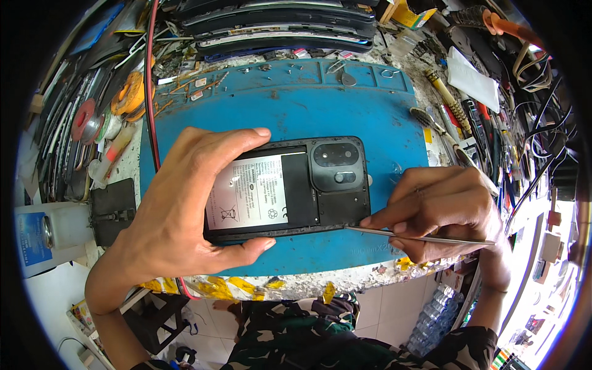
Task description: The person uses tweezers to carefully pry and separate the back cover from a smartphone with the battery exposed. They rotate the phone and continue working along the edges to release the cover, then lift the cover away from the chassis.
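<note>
One blue mat (296, 114) under phone (336, 206); cluttered bench (364, 279); tiled floor (385, 302).

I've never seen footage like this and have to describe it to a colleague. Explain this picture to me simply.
There is no machine here: these are a person's own bare hands. The one picture comes from a wide fisheye camera worn on the head, looking down, which is why straight edges bend and the corners go dark.

The left hand grips the left end of an opened black phone, its pale labelled battery showing. The right hand holds a thin metal tool, its tip at the phone's lower edge, towards the right corner.

Beneath them lies a blue mat. Around it is clutter, including an orange spool on the left and a folded white sheet on the right.
</note>
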`<state>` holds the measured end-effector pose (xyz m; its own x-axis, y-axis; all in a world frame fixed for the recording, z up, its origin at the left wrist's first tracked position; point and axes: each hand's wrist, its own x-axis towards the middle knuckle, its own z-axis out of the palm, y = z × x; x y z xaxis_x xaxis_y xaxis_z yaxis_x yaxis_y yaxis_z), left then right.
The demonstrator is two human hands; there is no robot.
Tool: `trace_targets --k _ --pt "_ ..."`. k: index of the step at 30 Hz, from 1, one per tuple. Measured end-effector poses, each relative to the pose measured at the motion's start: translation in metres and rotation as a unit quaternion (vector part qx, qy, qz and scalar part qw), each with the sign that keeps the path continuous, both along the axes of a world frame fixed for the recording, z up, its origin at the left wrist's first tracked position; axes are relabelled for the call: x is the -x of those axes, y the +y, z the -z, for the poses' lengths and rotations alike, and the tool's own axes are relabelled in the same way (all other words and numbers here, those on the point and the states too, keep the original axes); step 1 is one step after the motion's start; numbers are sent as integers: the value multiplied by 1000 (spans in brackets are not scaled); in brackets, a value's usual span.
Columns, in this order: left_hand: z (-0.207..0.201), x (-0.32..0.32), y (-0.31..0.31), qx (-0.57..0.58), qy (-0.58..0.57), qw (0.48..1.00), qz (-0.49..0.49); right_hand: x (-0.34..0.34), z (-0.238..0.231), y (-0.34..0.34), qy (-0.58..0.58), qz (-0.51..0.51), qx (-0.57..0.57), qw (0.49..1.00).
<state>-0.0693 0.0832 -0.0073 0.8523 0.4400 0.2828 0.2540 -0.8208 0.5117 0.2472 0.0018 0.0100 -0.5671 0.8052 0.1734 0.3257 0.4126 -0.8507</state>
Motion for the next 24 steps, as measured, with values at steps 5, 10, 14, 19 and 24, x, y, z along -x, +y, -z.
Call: trace_targets --k 5,10,14,19,24 --pt "1 1 0 1 -1 1000 -1 4 0 -4 -6 33 4 999" --pt "0 1 -1 -6 4 1000 1 0 2 0 6 17 0 1000" --pt "0 1 -1 4 -1 1000 -2 -3 3 4 20 -15 -8 1000" --pt "1 0 -1 -3 1 1000 1 -1 3 -1 2 11 11 1000" --pt "0 1 0 -5 4 1000 -2 -2 5 -1 5 5 -12 1000"
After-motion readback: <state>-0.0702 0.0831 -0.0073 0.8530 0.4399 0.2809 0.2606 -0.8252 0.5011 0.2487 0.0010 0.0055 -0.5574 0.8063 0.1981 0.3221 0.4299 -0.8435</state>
